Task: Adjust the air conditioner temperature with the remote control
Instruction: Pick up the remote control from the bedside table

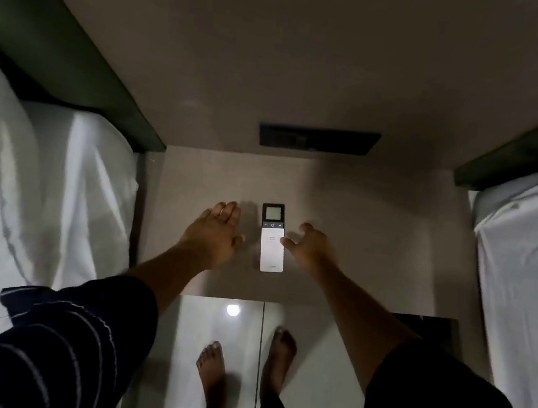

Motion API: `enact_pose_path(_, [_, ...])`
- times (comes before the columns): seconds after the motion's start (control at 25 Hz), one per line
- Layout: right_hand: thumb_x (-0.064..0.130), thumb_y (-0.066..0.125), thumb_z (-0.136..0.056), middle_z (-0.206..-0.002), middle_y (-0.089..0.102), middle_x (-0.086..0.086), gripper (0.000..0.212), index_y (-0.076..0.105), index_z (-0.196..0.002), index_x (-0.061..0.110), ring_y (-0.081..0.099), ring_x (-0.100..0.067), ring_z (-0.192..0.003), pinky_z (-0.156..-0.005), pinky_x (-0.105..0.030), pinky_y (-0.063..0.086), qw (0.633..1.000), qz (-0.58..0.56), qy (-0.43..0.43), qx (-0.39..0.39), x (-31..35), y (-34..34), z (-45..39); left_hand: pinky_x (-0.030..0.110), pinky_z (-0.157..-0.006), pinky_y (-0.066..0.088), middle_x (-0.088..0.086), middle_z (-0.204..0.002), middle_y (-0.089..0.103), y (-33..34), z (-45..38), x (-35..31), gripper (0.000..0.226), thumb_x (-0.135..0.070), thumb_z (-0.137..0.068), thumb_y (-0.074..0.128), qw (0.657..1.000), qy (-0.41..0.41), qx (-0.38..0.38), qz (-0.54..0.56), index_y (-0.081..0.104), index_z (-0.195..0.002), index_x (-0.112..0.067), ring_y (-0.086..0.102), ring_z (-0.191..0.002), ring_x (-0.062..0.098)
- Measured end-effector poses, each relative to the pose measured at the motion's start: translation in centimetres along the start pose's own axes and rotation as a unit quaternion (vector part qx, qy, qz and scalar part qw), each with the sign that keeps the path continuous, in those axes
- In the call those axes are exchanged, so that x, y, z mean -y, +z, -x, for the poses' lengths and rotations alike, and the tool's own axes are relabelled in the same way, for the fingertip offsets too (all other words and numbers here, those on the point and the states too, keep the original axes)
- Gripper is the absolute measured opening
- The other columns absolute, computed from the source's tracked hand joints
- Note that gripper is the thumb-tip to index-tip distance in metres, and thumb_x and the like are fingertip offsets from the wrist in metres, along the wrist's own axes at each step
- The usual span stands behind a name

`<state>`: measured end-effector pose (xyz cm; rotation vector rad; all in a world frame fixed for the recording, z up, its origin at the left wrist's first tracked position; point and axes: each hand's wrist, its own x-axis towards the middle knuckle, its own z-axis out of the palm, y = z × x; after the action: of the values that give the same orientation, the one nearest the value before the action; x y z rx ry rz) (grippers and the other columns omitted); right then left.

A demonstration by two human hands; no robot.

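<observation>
A slim white remote control (272,244) with a dark top, small screen and a row of buttons lies flat on a beige bedside table (376,239), its screen end pointing away from me. My left hand (216,234) rests palm down on the table just left of the remote, fingers together, holding nothing. My right hand (311,248) hovers just right of the remote with fingers curled and spread; its thumb tip reaches the remote's right edge. Neither hand grips the remote.
A dark rectangular panel (318,139) sits on the wall behind the table. White-sheeted beds (39,178) (531,247) with dark green headboards flank the table. Below, my bare feet (213,372) stand on glossy floor tiles.
</observation>
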<state>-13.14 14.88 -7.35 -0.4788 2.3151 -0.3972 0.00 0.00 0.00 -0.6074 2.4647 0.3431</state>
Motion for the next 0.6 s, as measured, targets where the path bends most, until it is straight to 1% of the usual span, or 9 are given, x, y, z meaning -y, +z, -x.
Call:
enact_pose_path(0.04, [0.051,0.067,-0.079,-0.137,0.053,-0.014,0.076,0.039,-0.141,0.017,0.053,-0.033,-0.123,-0.097,-0.036,0.045,1.000,-0.008,-0.004,0.005,0.0,2.3,-1.4,0.036,-0.123,0.007,0.010,-0.165,0.003,1.4,-1.5,0.4,0.066,-0.040,-0.102,0.025,1.000,-0.017,0.003,0.020,0.002,-0.156,-0.008,0.004,-0.152,0.026])
enact_pose_path(0.08, [0.052,0.069,-0.075,-0.139,0.048,-0.016,0.086,0.031,-0.145,0.021,0.050,-0.035,-0.123,-0.100,-0.040,0.045,1.000,-0.008,-0.009,-0.009,0.1,4.1,-2.2,0.037,-0.123,0.007,0.010,-0.165,0.003,2.5,-2.5,0.8,0.066,-0.039,-0.102,0.025,0.998,-0.037,-0.003,0.053,0.002,-0.156,-0.008,0.004,-0.152,0.026])
enact_pose_path(0.16, [0.058,0.070,-0.070,-0.141,0.038,-0.017,0.097,0.021,-0.148,0.028,0.044,-0.037,-0.124,-0.099,-0.047,0.047,0.998,0.036,-0.033,-0.030,0.4,7.9,-2.9,0.038,-0.123,0.009,0.011,-0.165,0.006,4.9,-3.8,1.0,0.066,-0.039,-0.102,0.027,0.995,-0.048,-0.004,0.091,0.004,-0.156,-0.007,0.006,-0.152,0.028])
enact_pose_path(0.24, [0.063,0.065,-0.072,-0.146,0.031,-0.018,0.094,0.017,-0.148,0.033,0.039,-0.038,-0.128,-0.097,-0.049,0.049,0.992,0.098,-0.046,-0.064,0.3,10.8,-4.1,0.038,-0.123,0.013,0.012,-0.164,0.010,7.0,-4.7,1.0,0.067,-0.039,-0.102,0.030,0.993,-0.042,-0.009,0.109,0.007,-0.155,-0.006,0.009,-0.152,0.028])
enact_pose_path(0.32, [0.061,0.057,-0.081,-0.148,0.027,-0.021,0.086,0.013,-0.150,0.033,0.037,-0.039,-0.131,-0.098,-0.048,0.049,0.988,0.119,-0.054,-0.079,0.4,11.5,-5.5,0.038,-0.122,0.014,0.013,-0.164,0.012,7.5,-5.8,1.1,0.067,-0.038,-0.101,0.032,0.991,-0.053,-0.019,0.119,0.009,-0.155,-0.006,0.011,-0.151,0.029])
enact_pose_path(0.44, [0.055,0.051,-0.088,-0.145,0.028,-0.024,0.078,0.011,-0.151,0.032,0.040,-0.040,-0.127,-0.100,-0.048,0.048,0.989,0.126,-0.055,-0.054,0.5,11.2,-6.3,0.039,-0.122,0.013,0.013,-0.164,0.011,6.7,-6.8,0.8,0.068,-0.037,-0.101,0.033,0.987,-0.065,-0.023,0.143,0.007,-0.155,-0.006,0.009,-0.151,0.029])
enact_pose_path(0.52, [0.053,0.052,-0.088,-0.144,0.030,-0.023,0.075,0.015,-0.150,0.030,0.043,-0.040,-0.125,-0.100,-0.048,0.048,0.993,0.110,-0.041,-0.024,0.9,10.0,-5.7,0.039,-0.123,0.013,0.012,-0.164,0.008,5.4,-6.1,0.7,0.068,-0.036,-0.101,0.033,0.987,-0.057,-0.015,0.146,0.005,-0.155,-0.006,0.008,-0.152,0.029])
enact_pose_path(0.6, [0.051,0.052,-0.088,-0.144,0.033,-0.022,0.074,0.019,-0.150,0.027,0.047,-0.040,-0.123,-0.098,-0.045,0.049,0.995,0.091,-0.038,-0.021,1.8,8.2,-4.5,0.037,-0.123,0.012,0.011,-0.165,0.004,3.7,-4.6,0.8,0.068,-0.036,-0.101,0.032,0.988,-0.044,0.005,0.148,0.002,-0.156,-0.006,0.006,-0.152,0.028])
